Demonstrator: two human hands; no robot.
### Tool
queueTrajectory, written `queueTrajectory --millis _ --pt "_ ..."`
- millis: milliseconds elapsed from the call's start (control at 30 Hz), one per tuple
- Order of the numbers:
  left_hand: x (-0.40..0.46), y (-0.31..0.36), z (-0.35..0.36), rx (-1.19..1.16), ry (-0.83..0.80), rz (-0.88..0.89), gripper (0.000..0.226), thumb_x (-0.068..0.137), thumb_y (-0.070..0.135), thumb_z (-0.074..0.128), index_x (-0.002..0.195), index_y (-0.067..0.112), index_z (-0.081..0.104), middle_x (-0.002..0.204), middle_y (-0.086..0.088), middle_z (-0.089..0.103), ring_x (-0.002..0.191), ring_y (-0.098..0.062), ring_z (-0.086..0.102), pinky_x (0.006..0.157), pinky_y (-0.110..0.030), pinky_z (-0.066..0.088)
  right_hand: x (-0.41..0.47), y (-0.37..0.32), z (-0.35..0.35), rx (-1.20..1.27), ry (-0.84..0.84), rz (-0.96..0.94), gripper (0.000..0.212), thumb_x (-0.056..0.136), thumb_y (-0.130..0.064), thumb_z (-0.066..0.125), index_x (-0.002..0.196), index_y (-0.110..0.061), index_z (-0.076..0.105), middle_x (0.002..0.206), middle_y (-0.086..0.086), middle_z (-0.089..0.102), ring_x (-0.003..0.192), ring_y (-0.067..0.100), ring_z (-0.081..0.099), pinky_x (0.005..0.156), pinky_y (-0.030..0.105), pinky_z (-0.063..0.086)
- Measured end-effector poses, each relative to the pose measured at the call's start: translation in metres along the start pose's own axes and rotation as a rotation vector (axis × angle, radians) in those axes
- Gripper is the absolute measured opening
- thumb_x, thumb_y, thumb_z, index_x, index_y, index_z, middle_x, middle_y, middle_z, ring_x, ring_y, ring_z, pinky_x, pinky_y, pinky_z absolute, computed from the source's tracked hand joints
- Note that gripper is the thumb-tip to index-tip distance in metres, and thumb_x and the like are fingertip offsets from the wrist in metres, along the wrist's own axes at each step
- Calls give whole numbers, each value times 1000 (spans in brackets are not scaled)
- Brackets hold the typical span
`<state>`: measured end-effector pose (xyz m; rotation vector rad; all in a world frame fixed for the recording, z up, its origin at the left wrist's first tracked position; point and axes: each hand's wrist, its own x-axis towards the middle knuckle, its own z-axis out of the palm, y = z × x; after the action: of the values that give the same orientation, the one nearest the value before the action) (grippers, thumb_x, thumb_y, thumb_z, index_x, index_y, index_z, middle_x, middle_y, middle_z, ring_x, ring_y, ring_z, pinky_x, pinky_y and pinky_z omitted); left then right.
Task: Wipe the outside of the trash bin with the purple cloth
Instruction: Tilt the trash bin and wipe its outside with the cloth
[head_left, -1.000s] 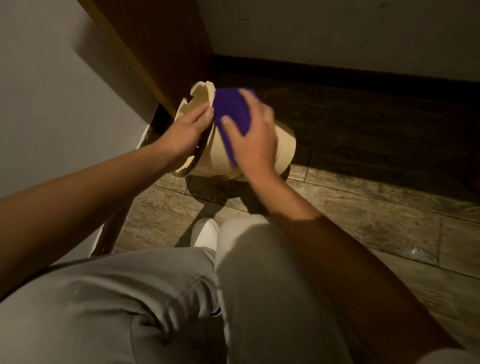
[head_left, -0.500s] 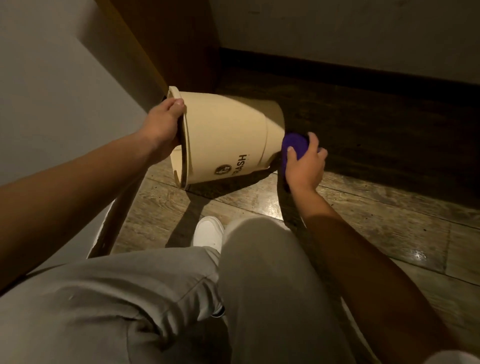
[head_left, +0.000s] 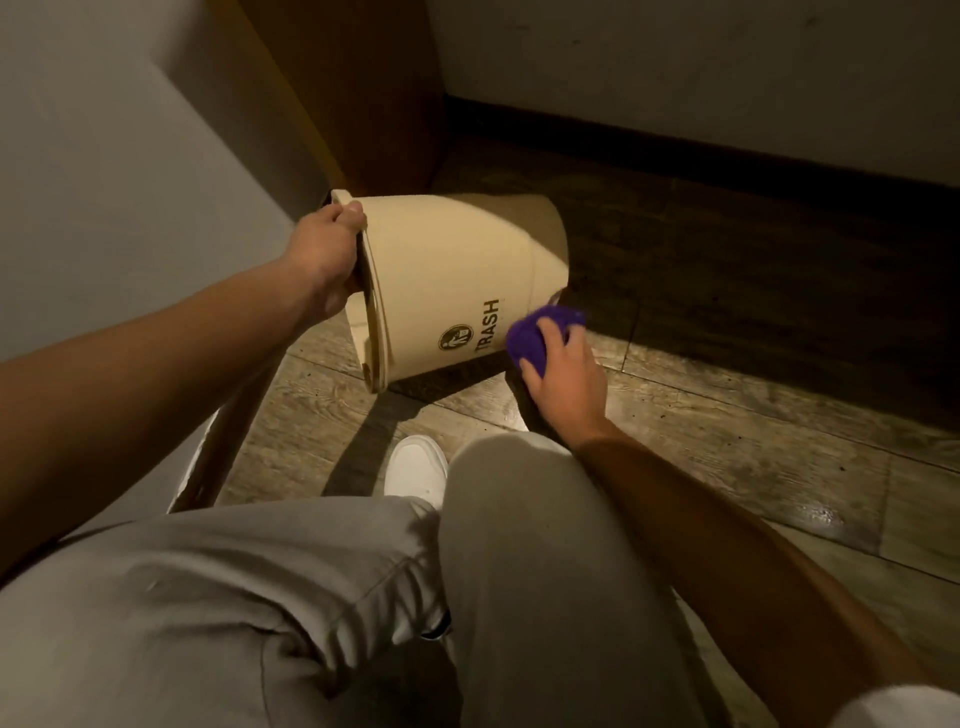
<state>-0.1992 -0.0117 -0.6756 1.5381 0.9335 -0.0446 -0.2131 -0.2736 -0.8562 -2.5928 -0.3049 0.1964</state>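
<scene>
A cream trash bin (head_left: 447, 270) marked TRASH is tipped on its side above the wooden floor, its open rim toward the left and its base toward the right. My left hand (head_left: 327, 257) grips the rim, fingers curled over the edge. My right hand (head_left: 563, 374) holds a bunched purple cloth (head_left: 535, 335) pressed against the bin's lower side near the base, just right of the lettering. The bin's inside and far side are hidden.
A wooden cabinet side (head_left: 353, 88) rises behind the bin and a pale wall (head_left: 114, 171) runs along the left. My bent legs in light trousers (head_left: 519, 571) and a white shoe (head_left: 415, 467) fill the foreground. The plank floor (head_left: 753, 457) stretches to a dark baseboard (head_left: 727, 150).
The bin has been turned so its lettered side faces me. My right hand moved the cloth from the top of the bin to its base end, then slightly lower and nearer the lettering.
</scene>
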Motion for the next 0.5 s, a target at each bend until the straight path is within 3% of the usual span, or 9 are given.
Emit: queueTrajectory --millis 67,167,267,333,433,500 --pt "0 0 2 29 -9 16 32 110 29 46 136 15 56 113 -6 68 99 -20 71 73 -33 60 -4 14 1 6 -59 132 55 95 -40 68 144 -26 46 136 12 51 112 31 64 86 42 57" --pt "-1 7 6 113 -9 116 24 108 24 49 121 11 64 100 -3 65 91 -17 69 71 -29 57 8 9 -18 108 2 207 53 96 -45 65 143 -28 48 133 9 55 109 28 63 81 34 49" --pt "-5 23 9 175 23 215 27 109 27 48 118 8 65 95 -2 66 88 -14 69 73 -27 56 37 -13 -63 163 -58 71 53 91 -52 67 138 -32 52 127 5 62 105 23 62 80 33 46" --pt "-9 29 10 228 51 255 27 109 29 47 119 9 63 99 -3 66 96 -18 69 83 -33 57 50 -38 -97 285 -75 -43 52 89 -54 68 134 -33 56 125 0 65 103 18 59 83 35 50" --pt "-16 30 12 359 84 283 27 110 30 46 125 12 60 108 -4 65 108 -24 65 96 -41 56 54 -86 -121 472 21 -171 54 90 -53 67 138 -33 54 129 -3 63 110 13 58 86 30 50" --pt "-21 30 14 419 75 302 28 110 31 46 127 13 59 114 -6 65 111 -23 65 100 -46 56 50 -118 -114 455 46 -219 60 92 -51 68 145 -33 48 135 0 58 115 15 57 85 27 49"
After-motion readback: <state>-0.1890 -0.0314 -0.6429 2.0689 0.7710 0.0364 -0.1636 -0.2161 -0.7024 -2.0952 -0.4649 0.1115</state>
